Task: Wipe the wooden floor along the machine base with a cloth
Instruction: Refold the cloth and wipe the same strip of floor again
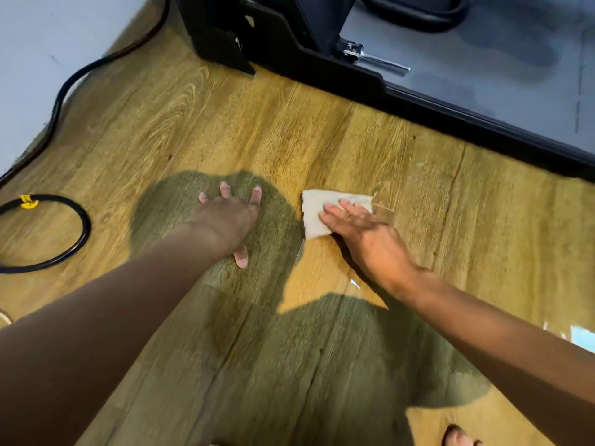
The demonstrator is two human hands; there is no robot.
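sunlit wood-grain floor (225, 123), black cable (57, 104) by grey wall (29, 43)

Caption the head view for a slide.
Right hand presses cloth on wooden floor near machine base; left hand rests flat beside it.

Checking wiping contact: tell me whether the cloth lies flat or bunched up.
Flat: the cloth lies spread on the wooden floor, pressed under the right hand, fingers straight.

no readable text, labels or numbers
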